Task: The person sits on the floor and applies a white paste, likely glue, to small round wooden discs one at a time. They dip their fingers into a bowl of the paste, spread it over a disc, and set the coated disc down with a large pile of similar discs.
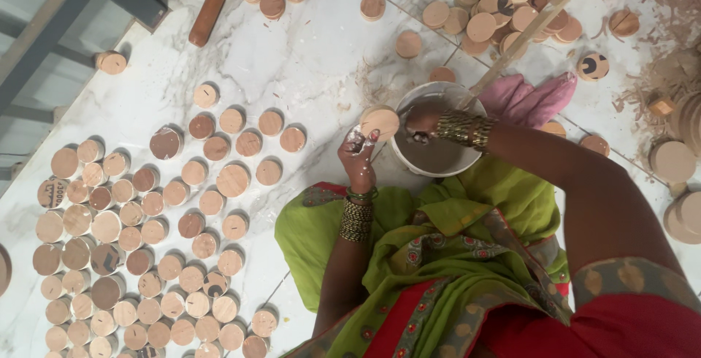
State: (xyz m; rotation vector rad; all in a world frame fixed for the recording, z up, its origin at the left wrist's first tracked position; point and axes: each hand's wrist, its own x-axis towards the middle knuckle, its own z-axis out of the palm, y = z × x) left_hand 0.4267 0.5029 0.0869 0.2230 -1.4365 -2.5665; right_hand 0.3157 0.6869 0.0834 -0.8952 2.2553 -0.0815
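Wooden disc [380,122]: a round, pale wooden disc was held up just beside the rim of the white bowl, at its left edge, above the marble floor.
Left hand [358,159]: it was raised with paste-smeared fingers [355,141] closed around the disc's lower edge, gripping it; bangles sat on the wrist.
Right hand [422,120]: it reached into the bowl, fingers curled down into the grey paste; how far they were open could not be told, and nothing solid showed in them. A stack of gold bangles [465,128] circled the wrist.
White bowl [415,166]: it stood on the floor right in front of the person's lap, part-filled with a grey-brown paste.
Wooden stick [515,43]: a long pale stick leaned out from the bowl toward the upper right.
Pink cloth [527,98]: it lay crumpled just beyond the bowl, under the stick.
Laid-out discs [131,241]: many round wooden discs lay flat in loose rows on the floor to the left, some darker than others.
Heaped discs [496,4]: a pile of similar discs lay at the top, beyond the bowl, with wood shavings scattered to the right.
Brown rod [209,9]: a brown cylindrical piece lay at the top left, well apart from the hands.
Marble floor [314,58]: white, veined, carrying everything.
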